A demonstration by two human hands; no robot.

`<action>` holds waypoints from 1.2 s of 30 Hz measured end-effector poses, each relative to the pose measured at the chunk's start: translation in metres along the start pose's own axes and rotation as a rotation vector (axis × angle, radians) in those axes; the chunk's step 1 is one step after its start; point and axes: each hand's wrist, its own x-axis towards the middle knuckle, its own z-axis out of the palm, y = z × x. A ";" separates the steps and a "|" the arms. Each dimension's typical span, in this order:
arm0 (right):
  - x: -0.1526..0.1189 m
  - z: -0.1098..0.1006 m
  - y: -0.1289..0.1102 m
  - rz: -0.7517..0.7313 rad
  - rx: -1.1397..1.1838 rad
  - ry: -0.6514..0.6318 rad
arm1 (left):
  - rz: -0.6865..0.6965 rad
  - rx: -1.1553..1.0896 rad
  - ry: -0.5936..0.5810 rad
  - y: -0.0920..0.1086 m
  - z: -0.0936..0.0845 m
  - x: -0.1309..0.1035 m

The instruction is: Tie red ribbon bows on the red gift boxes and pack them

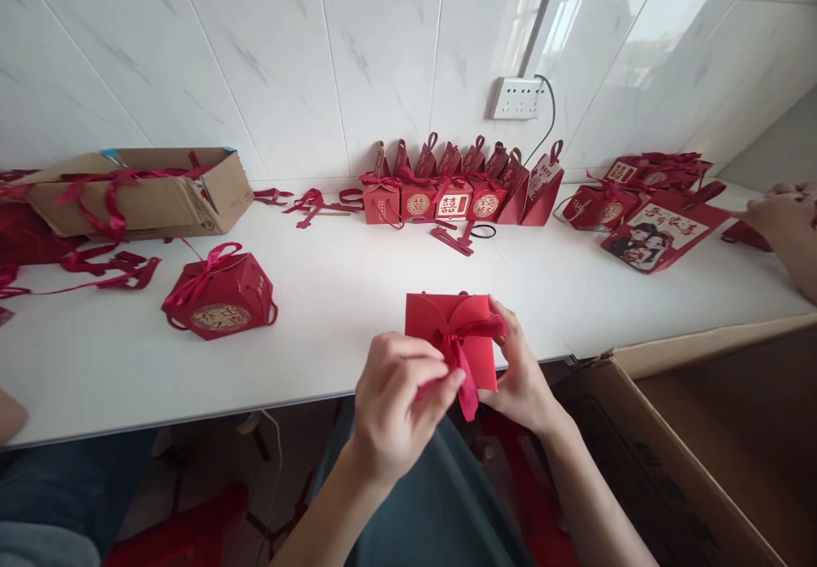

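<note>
A red gift box (425,312) with a red ribbon bow (471,329) on its top is at the table's front edge. My right hand (520,371) is wrapped round the box's right side and holds it. With thumb and fingers together, my left hand (405,392) pinches a loop or end of the ribbon, in front of the box's left part. One ribbon tail hangs down over the front. Parts of the box are hidden behind my left hand.
Another bowed red box (220,299) sits left on the white table (319,320). Red boxes (418,203) line the wall. An open carton (137,205) holds ribbons; a large carton (689,482) stands at lower right. At far right, another person's hands (785,222) touch something red.
</note>
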 end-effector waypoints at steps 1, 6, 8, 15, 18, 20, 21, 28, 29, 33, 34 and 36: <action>0.000 -0.001 -0.002 -0.024 -0.005 0.021 | 0.071 0.010 -0.003 0.004 0.000 0.000; -0.002 -0.004 -0.011 -0.084 0.002 0.072 | 0.260 0.116 0.014 0.016 0.000 0.000; -0.003 -0.005 -0.013 -0.086 0.002 0.086 | 0.282 0.131 0.025 0.017 -0.002 0.000; -0.003 -0.007 -0.015 -0.078 -0.009 0.083 | 0.284 0.124 0.025 0.019 -0.005 0.002; -0.002 -0.007 -0.015 -0.084 -0.021 0.082 | 0.276 0.104 0.039 0.018 -0.004 0.001; -0.002 -0.008 -0.015 -0.089 -0.032 0.081 | 0.248 0.078 0.034 0.017 -0.003 0.001; -0.001 -0.008 -0.014 -0.094 -0.043 0.082 | 0.230 0.058 0.032 0.017 -0.003 0.002; -0.002 -0.013 -0.015 -0.094 -0.114 0.088 | 0.176 -0.073 0.075 0.012 0.003 0.009; -0.003 -0.014 -0.014 -0.086 -0.119 0.089 | 0.179 -0.079 0.078 0.012 0.004 0.009; -0.006 -0.015 -0.013 -0.074 -0.125 0.085 | 0.189 -0.090 0.062 0.011 0.005 0.006; -0.007 -0.015 -0.013 -0.075 -0.122 0.083 | 0.188 -0.089 0.060 0.012 0.005 0.005; -0.009 -0.014 -0.012 -0.068 -0.106 0.081 | 0.180 -0.087 0.063 0.012 0.004 0.003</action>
